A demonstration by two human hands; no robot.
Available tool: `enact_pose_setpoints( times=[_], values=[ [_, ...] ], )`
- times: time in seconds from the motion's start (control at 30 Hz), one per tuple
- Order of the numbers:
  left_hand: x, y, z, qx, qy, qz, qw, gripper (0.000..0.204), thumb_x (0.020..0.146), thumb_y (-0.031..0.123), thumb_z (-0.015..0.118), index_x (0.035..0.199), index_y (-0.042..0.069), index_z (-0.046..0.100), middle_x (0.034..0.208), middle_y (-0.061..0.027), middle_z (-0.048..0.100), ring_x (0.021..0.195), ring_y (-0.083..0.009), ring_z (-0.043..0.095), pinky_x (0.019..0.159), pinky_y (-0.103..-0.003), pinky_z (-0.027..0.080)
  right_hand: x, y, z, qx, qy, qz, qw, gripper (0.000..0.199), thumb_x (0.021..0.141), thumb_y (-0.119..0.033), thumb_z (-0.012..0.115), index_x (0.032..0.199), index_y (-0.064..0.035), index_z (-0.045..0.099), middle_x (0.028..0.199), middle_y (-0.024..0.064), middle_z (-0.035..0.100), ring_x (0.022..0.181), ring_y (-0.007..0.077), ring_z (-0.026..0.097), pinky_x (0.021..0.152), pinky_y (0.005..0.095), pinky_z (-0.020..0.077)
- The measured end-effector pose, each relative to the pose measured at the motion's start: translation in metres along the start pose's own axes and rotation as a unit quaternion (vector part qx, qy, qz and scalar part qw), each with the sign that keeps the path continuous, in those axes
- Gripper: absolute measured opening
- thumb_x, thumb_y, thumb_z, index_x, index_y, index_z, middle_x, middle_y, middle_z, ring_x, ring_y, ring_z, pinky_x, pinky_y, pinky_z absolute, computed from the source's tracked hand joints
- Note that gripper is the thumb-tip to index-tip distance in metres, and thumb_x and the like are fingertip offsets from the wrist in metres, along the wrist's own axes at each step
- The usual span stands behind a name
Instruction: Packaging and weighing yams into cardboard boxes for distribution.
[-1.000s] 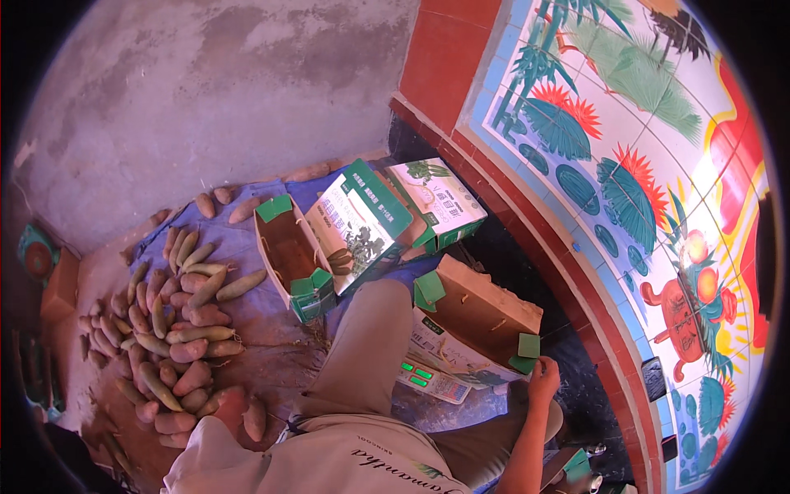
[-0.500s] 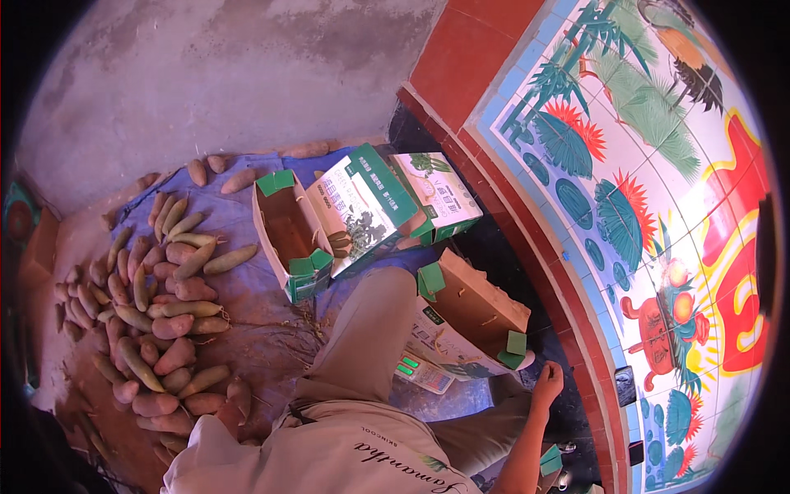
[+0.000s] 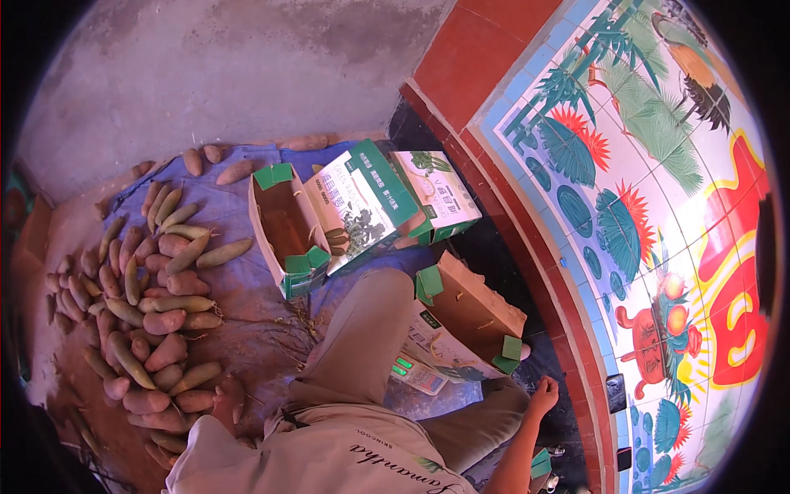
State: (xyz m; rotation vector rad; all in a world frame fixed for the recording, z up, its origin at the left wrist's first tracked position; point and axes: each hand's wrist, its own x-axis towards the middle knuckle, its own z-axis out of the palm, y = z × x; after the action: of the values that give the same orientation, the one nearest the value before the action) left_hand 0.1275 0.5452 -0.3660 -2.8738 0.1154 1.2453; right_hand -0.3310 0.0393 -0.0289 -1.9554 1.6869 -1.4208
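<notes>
My right hand [image 3: 541, 396] hangs in the air at the lower right, fingers curled in and nothing visible in them. It is nearest to an open cardboard box [image 3: 448, 342] with green flaps, which stands beyond my knee. My left hand [image 3: 230, 398] shows only dimly past my sleeve, low at the near right edge of the heap; its fingers cannot be made out. The heap holds long green radishes [image 3: 197, 377] and plump pinkish-red roots [image 3: 168, 351]. Partly hidden by the box and my leg lies a scale [image 3: 418, 376] with a lit green display.
Another open box [image 3: 301, 286] stands on the blue sheet [image 3: 237, 277], beside a printed white-and-green box [image 3: 362, 210] and a smaller one [image 3: 440, 193]. A grey wall [image 3: 239, 74] rises behind. A tiled mural [image 3: 642, 173] with a red-brown ledge [image 3: 535, 239] bounds the right.
My right hand has shifted slightly down and left, its fingers still curled. The whole view has turned a little; the boxes and the heap stay in place.
</notes>
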Motion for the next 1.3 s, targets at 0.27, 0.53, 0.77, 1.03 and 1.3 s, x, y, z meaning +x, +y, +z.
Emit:
enact_pose_setpoints(
  times=[0.27, 0.53, 0.77, 1.03, 1.3],
  values=[
    [0.005, 0.028, -0.001, -0.023, -0.002, -0.029, 0.999, 0.069, 0.064, 0.035, 0.072, 0.125, 0.015, 0.046, 0.124, -0.0129, 0.049, 0.111, -0.0298, 0.051, 0.088, -0.043, 0.046, -0.007, 0.011, -0.008, 0.080, 0.007, 0.045, 0.996, 0.010, 0.081, -0.004, 0.051, 0.080, 0.0005, 0.060, 0.069, 0.0031, 0.057, 0.062, 0.0097, 0.052, 0.058, 0.0229, 0.0423],
    [-0.008, 0.048, 0.004, 0.117, -0.018, 0.158, 0.980, 0.083, 0.056, 0.035, 0.077, 0.127, 0.014, 0.041, 0.128, -0.0160, 0.043, 0.110, -0.0301, 0.052, 0.087, -0.041, 0.047, -0.002, 0.006, -0.002, 0.068, -0.028, 0.067, 0.995, 0.010, 0.082, -0.004, 0.051, 0.081, 0.0006, 0.059, 0.072, 0.0035, 0.057, 0.064, 0.0102, 0.054, 0.059, 0.0229, 0.0432],
    [-0.009, 0.058, -0.011, 0.178, -0.089, 0.148, 0.969, 0.084, 0.052, 0.035, 0.079, 0.124, 0.012, 0.043, 0.128, -0.0197, 0.041, 0.108, -0.0302, 0.053, 0.085, -0.039, 0.048, -0.002, -0.004, 0.008, 0.046, -0.046, 0.036, 0.997, 0.008, 0.081, -0.004, 0.053, 0.082, 0.0008, 0.059, 0.072, 0.0038, 0.057, 0.065, 0.0103, 0.054, 0.060, 0.0244, 0.0441],
    [-0.051, 0.132, -0.113, -0.022, 0.045, 0.144, 0.988, 0.086, 0.051, 0.038, 0.080, 0.121, 0.008, 0.040, 0.123, -0.0216, 0.041, 0.106, -0.0344, 0.053, 0.086, -0.039, 0.047, -0.006, -0.082, 0.040, -0.089, -0.160, -0.168, 0.969, 0.011, 0.077, -0.006, 0.059, 0.087, -0.0005, 0.059, 0.082, 0.0129, 0.059, 0.074, 0.0261, 0.058, 0.068, 0.0327, 0.0456],
    [-0.089, 0.197, -0.188, -0.205, 0.236, 0.304, 0.900, 0.074, 0.051, 0.027, 0.079, 0.113, 0.008, 0.042, 0.107, -0.0171, 0.044, 0.100, -0.0334, 0.048, 0.085, -0.039, 0.044, -0.023, -0.086, 0.081, -0.143, -0.401, -0.252, 0.869, 0.030, 0.068, -0.018, 0.068, 0.095, -0.0065, 0.061, 0.090, 0.0135, 0.060, 0.085, 0.0319, 0.058, 0.075, 0.0396, 0.0458]
  ],
)
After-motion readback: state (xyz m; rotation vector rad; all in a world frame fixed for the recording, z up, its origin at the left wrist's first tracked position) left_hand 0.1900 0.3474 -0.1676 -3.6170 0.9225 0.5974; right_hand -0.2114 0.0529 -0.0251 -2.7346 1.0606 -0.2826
